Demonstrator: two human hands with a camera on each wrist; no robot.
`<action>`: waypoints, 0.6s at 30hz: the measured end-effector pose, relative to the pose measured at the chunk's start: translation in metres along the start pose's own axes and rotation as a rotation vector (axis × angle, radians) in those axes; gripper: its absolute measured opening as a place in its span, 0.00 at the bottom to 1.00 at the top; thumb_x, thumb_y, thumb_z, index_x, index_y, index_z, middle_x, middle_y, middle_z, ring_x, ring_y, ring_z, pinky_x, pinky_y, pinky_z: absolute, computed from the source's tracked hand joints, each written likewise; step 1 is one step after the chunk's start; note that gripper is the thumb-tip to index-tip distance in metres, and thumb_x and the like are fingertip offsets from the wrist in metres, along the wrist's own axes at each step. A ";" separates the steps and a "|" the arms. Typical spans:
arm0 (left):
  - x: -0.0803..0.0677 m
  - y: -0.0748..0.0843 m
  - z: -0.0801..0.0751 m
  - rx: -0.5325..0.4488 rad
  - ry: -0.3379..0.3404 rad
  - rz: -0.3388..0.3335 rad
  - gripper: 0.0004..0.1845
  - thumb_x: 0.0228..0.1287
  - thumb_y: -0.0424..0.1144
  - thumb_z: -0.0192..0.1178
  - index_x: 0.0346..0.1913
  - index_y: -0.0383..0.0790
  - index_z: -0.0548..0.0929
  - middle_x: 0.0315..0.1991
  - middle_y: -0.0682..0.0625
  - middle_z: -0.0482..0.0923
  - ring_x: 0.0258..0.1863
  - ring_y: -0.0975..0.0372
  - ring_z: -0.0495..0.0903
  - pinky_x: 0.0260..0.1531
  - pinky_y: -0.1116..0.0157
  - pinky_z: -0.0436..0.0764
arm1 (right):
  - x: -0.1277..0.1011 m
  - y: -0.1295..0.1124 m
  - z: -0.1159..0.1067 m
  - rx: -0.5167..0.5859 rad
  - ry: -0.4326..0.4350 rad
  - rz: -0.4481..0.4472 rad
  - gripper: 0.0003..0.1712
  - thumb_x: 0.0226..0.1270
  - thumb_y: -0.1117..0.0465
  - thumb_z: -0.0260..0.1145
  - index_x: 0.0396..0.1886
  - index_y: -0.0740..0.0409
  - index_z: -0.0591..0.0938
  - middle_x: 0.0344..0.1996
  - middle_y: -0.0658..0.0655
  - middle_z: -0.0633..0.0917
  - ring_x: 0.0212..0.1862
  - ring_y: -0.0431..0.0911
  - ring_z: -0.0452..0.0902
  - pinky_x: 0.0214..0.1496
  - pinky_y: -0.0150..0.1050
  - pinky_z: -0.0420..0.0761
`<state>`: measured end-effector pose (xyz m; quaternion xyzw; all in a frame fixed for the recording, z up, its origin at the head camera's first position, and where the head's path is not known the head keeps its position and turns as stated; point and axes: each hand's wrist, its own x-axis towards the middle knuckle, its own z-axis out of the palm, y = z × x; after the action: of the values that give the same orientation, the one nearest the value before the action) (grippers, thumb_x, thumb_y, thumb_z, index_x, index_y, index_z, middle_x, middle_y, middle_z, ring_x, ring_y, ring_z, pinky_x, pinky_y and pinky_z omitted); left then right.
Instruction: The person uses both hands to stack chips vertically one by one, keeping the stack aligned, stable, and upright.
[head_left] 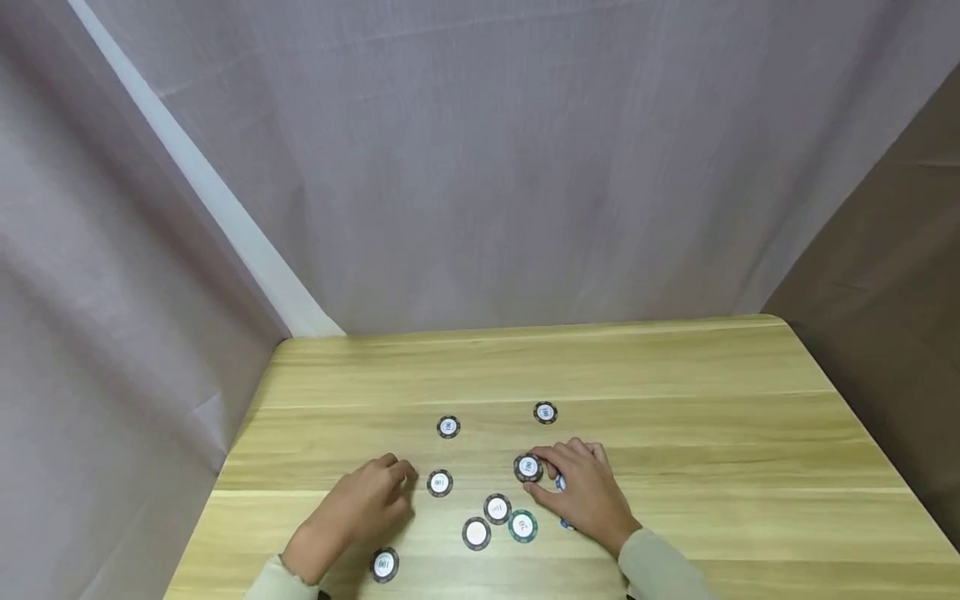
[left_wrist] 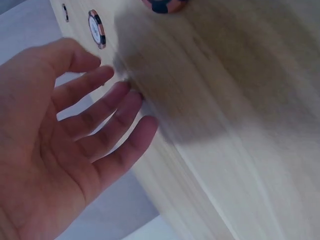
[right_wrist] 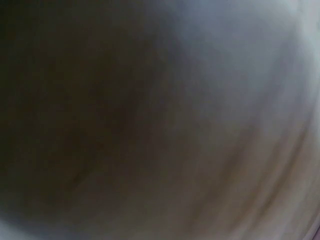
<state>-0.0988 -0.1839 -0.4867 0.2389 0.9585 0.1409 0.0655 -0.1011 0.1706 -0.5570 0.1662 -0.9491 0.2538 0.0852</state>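
Note:
Several poker chips lie scattered on a light wooden table (head_left: 675,400). My right hand (head_left: 537,478) pinches a dark-edged chip (head_left: 528,467) between thumb and fingers, just over the tabletop. Blue chips (head_left: 561,483) peek out from under that hand. My left hand (head_left: 401,477) rests on the table with relaxed fingers and holds nothing; a dark chip (head_left: 439,482) lies just to its right. The left wrist view shows the left hand (left_wrist: 125,95) spread open with its fingertips on the wood. The right wrist view is a dark blur.
Other chips: two farther back (head_left: 448,427) (head_left: 545,412), a cluster in front with a white one (head_left: 476,533) and a green one (head_left: 522,526), and one by my left wrist (head_left: 385,564). Grey cloth hangs behind and beside the table.

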 end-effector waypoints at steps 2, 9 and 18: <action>-0.008 0.001 -0.003 -0.003 -0.034 0.014 0.17 0.60 0.34 0.64 0.52 0.43 0.87 0.41 0.54 0.81 0.35 0.63 0.80 0.31 0.59 0.85 | 0.000 0.000 0.000 0.008 0.000 -0.003 0.28 0.60 0.35 0.77 0.56 0.41 0.88 0.26 0.32 0.71 0.37 0.34 0.63 0.54 0.41 0.63; -0.010 0.009 -0.010 -0.038 -0.173 0.048 0.19 0.65 0.44 0.70 0.58 0.44 0.86 0.52 0.50 0.83 0.38 0.65 0.80 0.37 0.60 0.86 | 0.000 0.012 -0.012 0.004 0.033 -0.002 0.26 0.59 0.39 0.79 0.55 0.42 0.87 0.27 0.34 0.70 0.38 0.35 0.63 0.52 0.42 0.60; -0.044 0.006 -0.016 0.026 -0.284 0.055 0.30 0.52 0.54 0.81 0.58 0.49 0.85 0.49 0.57 0.81 0.47 0.60 0.83 0.45 0.56 0.88 | 0.001 0.003 0.001 0.021 -0.004 0.007 0.27 0.60 0.37 0.78 0.55 0.42 0.87 0.27 0.33 0.71 0.38 0.36 0.63 0.53 0.43 0.61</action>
<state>-0.0605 -0.2036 -0.4670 0.2833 0.9345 0.0947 0.1937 -0.1029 0.1723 -0.5585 0.1642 -0.9471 0.2637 0.0804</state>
